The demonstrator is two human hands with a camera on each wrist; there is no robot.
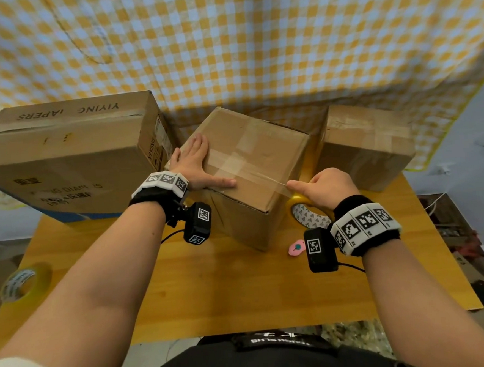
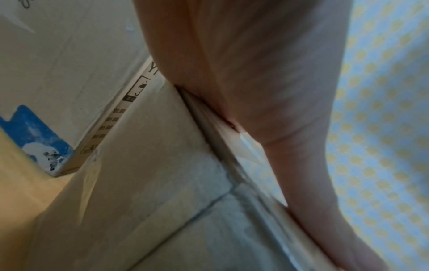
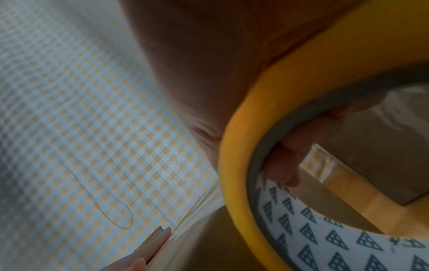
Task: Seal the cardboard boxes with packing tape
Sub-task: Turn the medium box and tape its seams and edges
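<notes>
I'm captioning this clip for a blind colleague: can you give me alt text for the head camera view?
A left hand presses flat on the middle cardboard box while the right hand pulls clear tape across its top from a yellow tape roll. Two more boxes flank it on a wooden table.

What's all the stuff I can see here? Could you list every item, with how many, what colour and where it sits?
Brown cardboard boxes: 3; large printed box at left, middle box being taped, small box at right.
Yellow-edged packing tape rolls: 2; held roll beside the middle box, spare roll at the table's left edge.
Clear tape strip: 1, stretched from the middle box's top to the held roll.
Small pink tool: 1, on the table near the right wrist.
Wooden table: 1, orange-brown.
Yellow-and-white checked cloth: 1, behind.
Left hand: flat on the middle box.
Right hand: grips the held roll.
</notes>
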